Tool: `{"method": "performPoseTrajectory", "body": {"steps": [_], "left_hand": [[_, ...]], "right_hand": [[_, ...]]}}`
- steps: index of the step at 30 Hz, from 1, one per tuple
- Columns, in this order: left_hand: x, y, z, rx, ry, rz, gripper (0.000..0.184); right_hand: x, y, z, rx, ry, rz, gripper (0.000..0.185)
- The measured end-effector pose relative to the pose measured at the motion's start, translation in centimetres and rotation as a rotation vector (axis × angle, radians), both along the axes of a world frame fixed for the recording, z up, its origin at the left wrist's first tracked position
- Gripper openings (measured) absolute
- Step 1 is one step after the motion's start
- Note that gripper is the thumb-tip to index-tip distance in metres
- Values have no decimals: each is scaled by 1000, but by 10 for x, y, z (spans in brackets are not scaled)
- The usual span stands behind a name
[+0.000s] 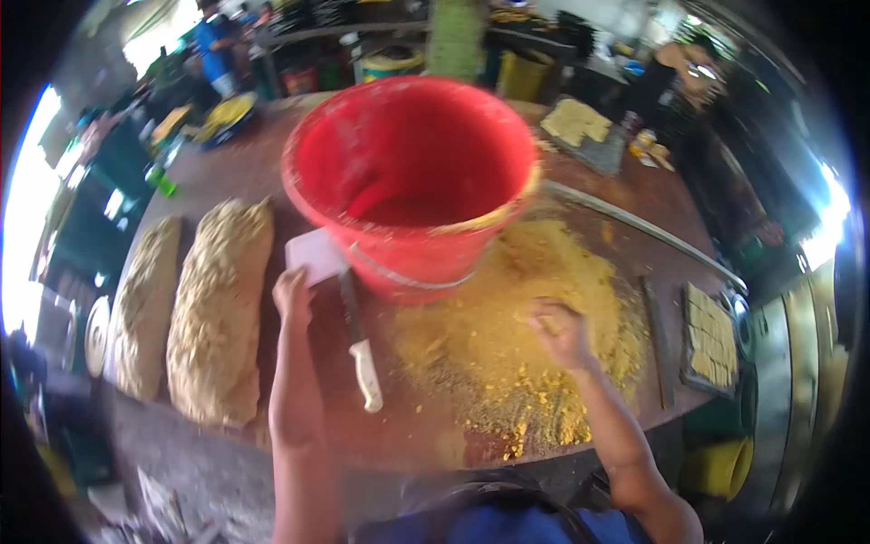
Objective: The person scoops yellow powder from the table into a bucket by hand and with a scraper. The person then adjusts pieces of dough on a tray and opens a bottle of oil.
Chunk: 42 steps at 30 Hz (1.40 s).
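My left hand (292, 297) grips a white, flat dough scraper (317, 257), held beside the red bucket (403, 263). The bucket stands on the table with its mouth tilted toward me and pale residue along its rim. Over a spread of yellow crumbs (544, 272), my right hand (560, 333) is closed, its fingers curled; what they hold, if anything, is hidden. Just right of my left forearm lies a knife (364, 367) with a white handle. Two long, lumpy slabs of dough, a wide one (222, 317) and a narrower one (148, 308), rest on the left.
A metal bar (643, 231) and a dark, thin stick (657, 340) lie on the right. Beyond the stick is a tray of cut pieces (711, 335). Farther back are a board with flat dough pieces (577, 122) and a person (675, 77). Another person (215, 45) stands back left.
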<state>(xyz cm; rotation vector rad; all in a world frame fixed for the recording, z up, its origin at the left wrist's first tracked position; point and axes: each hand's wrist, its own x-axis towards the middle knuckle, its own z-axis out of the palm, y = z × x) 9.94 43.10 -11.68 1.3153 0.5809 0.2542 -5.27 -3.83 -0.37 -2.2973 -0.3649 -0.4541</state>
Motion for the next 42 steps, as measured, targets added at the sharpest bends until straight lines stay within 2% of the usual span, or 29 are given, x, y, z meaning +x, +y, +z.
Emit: {"method": "performPoseTrajectory", "body": {"steps": [1,2,3,4,6,7,9,10,12,14,15,16,17,19,20,21,22,23,24,27,28,29,31,33,35,36,38,40,42], "left_hand": [[-20,3,3,45,-250,-16,24],[-41,2,16,325,-293,53,26],[-58,1,22,334,-233,140,25],[-83,-11,33,247,-413,237,21],[-136,-24,83,1093,-492,231,14],[-147,-37,100,1102,-502,187,14],[-168,-74,132,1234,-699,-107,8],[-173,-104,150,1178,-763,-240,10],[-172,-143,149,1150,-736,-413,19],[-166,-194,149,1026,-842,-681,21],[-165,-218,148,1092,-817,-725,20],[-169,-244,158,982,-619,-828,23],[-167,-262,158,988,-607,-823,23],[-166,-297,147,958,-710,-601,34],[-165,-304,131,966,-688,-583,34],[-157,-307,108,931,-506,-644,45],[-156,-311,85,890,-318,-707,56],[-156,-323,66,901,-292,-697,56],[-153,-338,50,934,-171,-648,65],[-130,-391,-20,1015,46,-541,81],[-126,-410,-30,1055,146,-489,88],[-131,-436,-11,1059,150,-481,88],[-143,-483,47,753,336,-437,89],[-138,-487,65,753,324,-423,89],[-141,-477,120,1062,289,-499,80],[-135,-453,121,1102,-69,-415,73],[-132,-407,173,1322,-673,-166,50],[-121,-354,229,1649,-749,52,44],[-109,-325,268,2063,-480,298,32]], "right_hand": [[-3,11,3,-18,20,5,16],[-1,20,6,-34,34,10,18],[2,24,9,-58,15,58,21],[1,30,8,-72,9,102,25],[-1,35,10,-84,-33,146,31],[-2,39,12,-70,-95,140,32],[-6,49,32,-53,-144,127,34],[-8,54,49,-75,-246,158,38],[-17,55,53,-86,-339,194,42],[-26,46,42,-239,-295,286,53],[-28,29,32,-232,-293,294,53],[-28,3,21,-198,-21,273,54],[-30,-25,11,-164,250,248,55],[-47,-91,51,217,590,-137,49],[-50,-142,39,235,471,-172,46],[-59,-177,49,447,466,-327,48],[-53,-249,12,204,602,-479,57],[-52,-288,7,105,792,-641,50],[-55,-327,-29,-68,564,-661,39],[-34,-321,-81,168,755,-627,31],[-26,-283,-78,190,649,-630,29],[-20,-247,-66,306,829,-638,35],[4,-201,-111,417,750,-644,30],[12,-193,-124,505,852,-590,31],[1,-191,-96,1054,811,-523,27],[-3,-193,-66,1288,918,-572,25],[-4,-204,-65,1387,886,-504,25],[-6,-204,-45,1482,794,-430,29],[-1,-209,-53,1473,765,-410,30]]}}
